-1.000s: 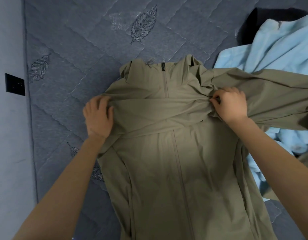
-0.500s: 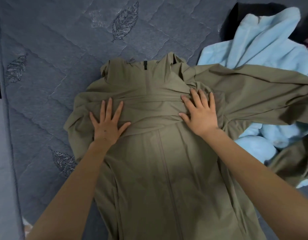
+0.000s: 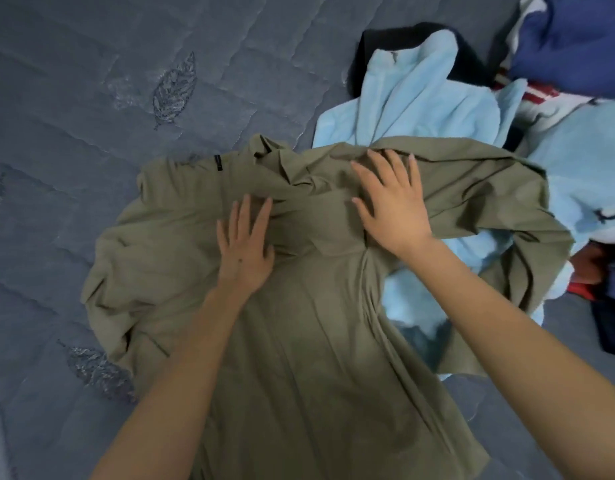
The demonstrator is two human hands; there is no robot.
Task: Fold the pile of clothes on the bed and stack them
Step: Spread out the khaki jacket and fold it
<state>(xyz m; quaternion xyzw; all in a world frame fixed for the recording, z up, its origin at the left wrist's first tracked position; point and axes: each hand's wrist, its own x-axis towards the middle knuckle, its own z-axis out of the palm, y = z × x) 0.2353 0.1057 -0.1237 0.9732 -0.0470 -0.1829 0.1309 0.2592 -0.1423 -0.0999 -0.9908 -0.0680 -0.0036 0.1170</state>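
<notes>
The grey-blue quilted bed [image 3: 91, 98], stitched with leaf motifs, fills the left side. On it, in the middle of the view, an olive-green zip jacket [image 3: 316, 358] lies front up, with its hem toward the person and its collar away. The cloth is thin and matt, with soft creases. The sleeve on the view's left [image 3: 126, 265] is bunched in loose folds on the mattress. A dark zip pull [image 3: 217, 163] shows at the rumpled collar.

The left hand [image 3: 245, 251] lies flat on the chest just below the collar. Its fingers [image 3: 246, 211] are straight and slightly spread, pressing the cloth and gripping nothing. Just to its right, a band of cloth crosses the chest and gathers into wrinkles. The right hand [image 3: 392, 209] rests flat near the jacket's shoulder, fingers splayed and straight, likewise holding nothing.

Beyond it the other sleeve [image 3: 489, 181] stretches rightward and drapes over a light-blue fleece garment [image 3: 420, 98]. That garment is part of the unfolded pile of clothes [image 3: 583, 161] at the bed's right side. There a black garment [image 3: 378, 43] lies under the fleece's collar. A navy piece [image 3: 569, 39] and a red-and-white striped piece [image 3: 527, 93] lie farther right.
</notes>
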